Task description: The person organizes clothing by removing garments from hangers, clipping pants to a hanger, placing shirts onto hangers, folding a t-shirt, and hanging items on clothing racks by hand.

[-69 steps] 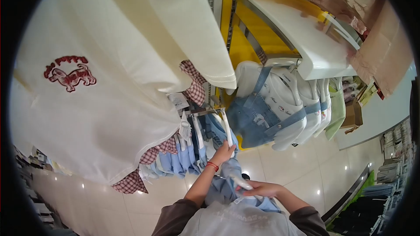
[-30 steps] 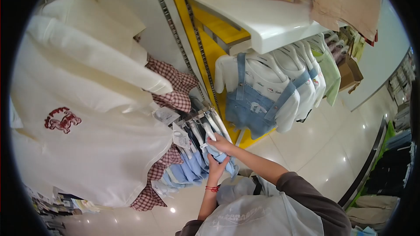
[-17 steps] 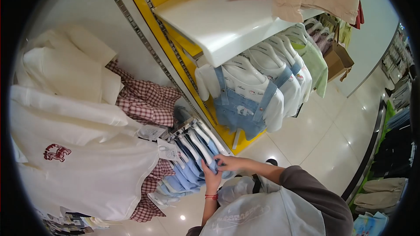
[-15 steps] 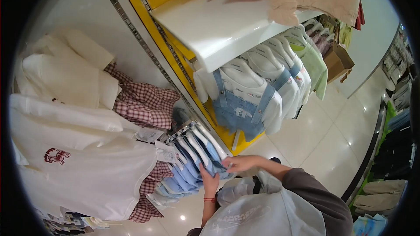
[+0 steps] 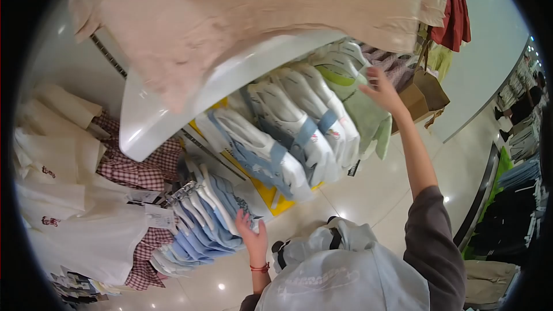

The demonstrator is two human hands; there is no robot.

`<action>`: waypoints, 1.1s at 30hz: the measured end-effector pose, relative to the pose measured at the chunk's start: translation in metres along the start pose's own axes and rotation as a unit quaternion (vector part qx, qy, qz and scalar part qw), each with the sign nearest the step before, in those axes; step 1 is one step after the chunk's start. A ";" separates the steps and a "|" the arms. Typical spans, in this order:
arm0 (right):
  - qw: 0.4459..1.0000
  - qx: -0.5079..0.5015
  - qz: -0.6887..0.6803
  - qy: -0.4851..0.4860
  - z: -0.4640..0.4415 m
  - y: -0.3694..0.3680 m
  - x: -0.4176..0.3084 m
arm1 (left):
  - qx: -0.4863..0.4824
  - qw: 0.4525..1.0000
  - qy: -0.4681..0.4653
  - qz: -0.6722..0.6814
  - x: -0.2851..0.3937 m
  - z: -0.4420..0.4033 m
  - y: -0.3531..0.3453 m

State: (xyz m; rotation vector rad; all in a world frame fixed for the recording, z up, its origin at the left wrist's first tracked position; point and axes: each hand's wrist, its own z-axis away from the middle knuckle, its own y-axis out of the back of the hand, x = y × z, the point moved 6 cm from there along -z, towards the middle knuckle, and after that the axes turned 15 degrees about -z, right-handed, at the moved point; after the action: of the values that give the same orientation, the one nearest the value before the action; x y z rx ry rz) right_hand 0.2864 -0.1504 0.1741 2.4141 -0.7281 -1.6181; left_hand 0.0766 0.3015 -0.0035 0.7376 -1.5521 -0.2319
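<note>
My left hand (image 5: 252, 235), with a red string bracelet at the wrist, is raised with thumb and fingers apart and holds nothing. Just beside it is a row of blue garments (image 5: 204, 227) on white hangers. My right hand (image 5: 381, 89) reaches up to the far rail, slightly blurred, its fingers apart beside a pale green top (image 5: 362, 106); whether they touch it I cannot tell. On the same rail, nearer me, hang white tops with denim-blue straps (image 5: 282, 138).
A white shelf (image 5: 155, 121) juts out above the rail, with a peach garment (image 5: 259, 6) draped over it. White tops with plaid skirts (image 5: 152, 155) hang at left. A brown paper bag (image 5: 423, 98) is beyond my right hand. Dark clothes (image 5: 507, 213) line the right side.
My right hand has left the blue garments and moved up and right to the green top. My left hand has come away from them slightly. The view has shifted, showing more peach garment.
</note>
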 end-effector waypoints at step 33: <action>0.979 -0.152 0.125 0.050 -0.035 0.000 0.016 | -0.052 0.992 -0.112 0.024 0.147 0.005 -0.075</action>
State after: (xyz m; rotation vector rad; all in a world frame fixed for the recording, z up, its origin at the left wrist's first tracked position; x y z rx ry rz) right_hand 0.3231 -0.1629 0.1750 2.0783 -0.6807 -1.3864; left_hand 0.1024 0.1577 0.0742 0.6076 -1.7534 -0.3669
